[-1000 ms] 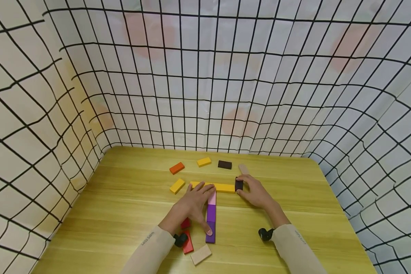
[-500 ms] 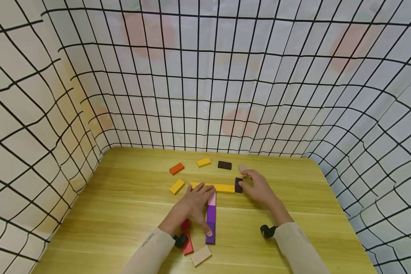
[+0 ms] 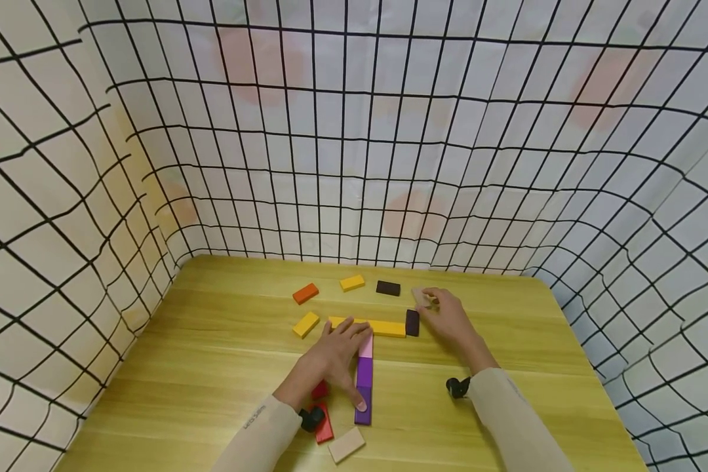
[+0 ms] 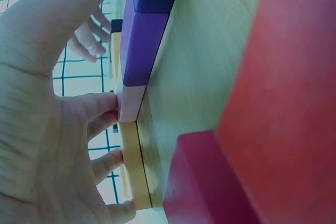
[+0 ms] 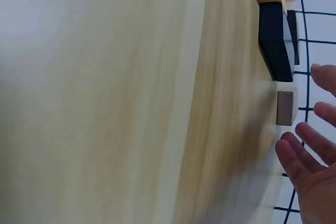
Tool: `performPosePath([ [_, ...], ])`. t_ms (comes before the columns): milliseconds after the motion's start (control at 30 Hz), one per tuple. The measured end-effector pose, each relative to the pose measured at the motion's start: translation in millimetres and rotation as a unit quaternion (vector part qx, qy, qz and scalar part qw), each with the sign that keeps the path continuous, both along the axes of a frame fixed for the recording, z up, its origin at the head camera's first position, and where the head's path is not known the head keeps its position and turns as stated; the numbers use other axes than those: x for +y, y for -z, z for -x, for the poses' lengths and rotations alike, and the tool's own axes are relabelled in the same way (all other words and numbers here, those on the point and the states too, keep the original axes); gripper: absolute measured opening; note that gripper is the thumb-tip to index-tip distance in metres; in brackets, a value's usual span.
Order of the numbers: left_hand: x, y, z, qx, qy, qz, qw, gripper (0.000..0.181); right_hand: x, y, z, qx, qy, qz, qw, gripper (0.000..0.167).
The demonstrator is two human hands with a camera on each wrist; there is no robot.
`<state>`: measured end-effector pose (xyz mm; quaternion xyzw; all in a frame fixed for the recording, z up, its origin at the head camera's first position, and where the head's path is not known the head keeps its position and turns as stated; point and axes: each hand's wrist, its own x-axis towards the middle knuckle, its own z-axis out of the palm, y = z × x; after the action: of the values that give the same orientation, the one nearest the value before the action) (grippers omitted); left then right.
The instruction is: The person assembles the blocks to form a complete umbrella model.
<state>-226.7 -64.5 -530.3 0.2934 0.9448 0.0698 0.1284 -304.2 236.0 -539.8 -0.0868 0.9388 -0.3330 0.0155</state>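
Observation:
The left hand (image 3: 332,357) lies spread over a T of blocks, its fingertips on the yellow row (image 3: 386,328) and its thumb on the dark purple block (image 3: 363,414). A brighter purple block (image 3: 364,372) and a pink block (image 3: 366,346) join that block to the row. At the row's right end stands a black block (image 3: 412,322). The right hand (image 3: 448,321) is beside a pale wooden block (image 3: 420,297), fingers parted. In the right wrist view that pale block (image 5: 284,108) sits near the spread fingers, with a gap visible; nothing is held.
Behind the row lie an orange block (image 3: 305,294), a yellow block (image 3: 352,282) and a black block (image 3: 388,288). Another yellow block (image 3: 305,324) is left of it. Red blocks (image 3: 324,425) and a beige block (image 3: 347,445) lie near the left wrist. Black wire mesh surrounds the table's back and sides.
The right hand has let go of the black block at the row's end and moved back toward the pale block. The left hand stays in place.

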Motion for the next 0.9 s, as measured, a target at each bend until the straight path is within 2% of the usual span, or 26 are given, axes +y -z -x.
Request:
performPosePath([
  [233,-0.1,0.6,-2.0,-0.001,-0.001,-0.001,1.0000,0.150,-6,-1.0,9.2,-0.010,0.005,-0.011,0.9999,0.057],
  [533,0.9,0.6,-3.7,0.002,0.001,-0.008,1.0000,0.149,-4,8.6,21.1,-0.027,0.036,-0.024,0.9987,0.055],
  [900,-1.2,-1.8,-3.3,-0.001,-0.002,-0.004,1.0000,0.149,-9,2.8,23.5,-0.019,0.038,-0.025,0.9988,0.048],
])
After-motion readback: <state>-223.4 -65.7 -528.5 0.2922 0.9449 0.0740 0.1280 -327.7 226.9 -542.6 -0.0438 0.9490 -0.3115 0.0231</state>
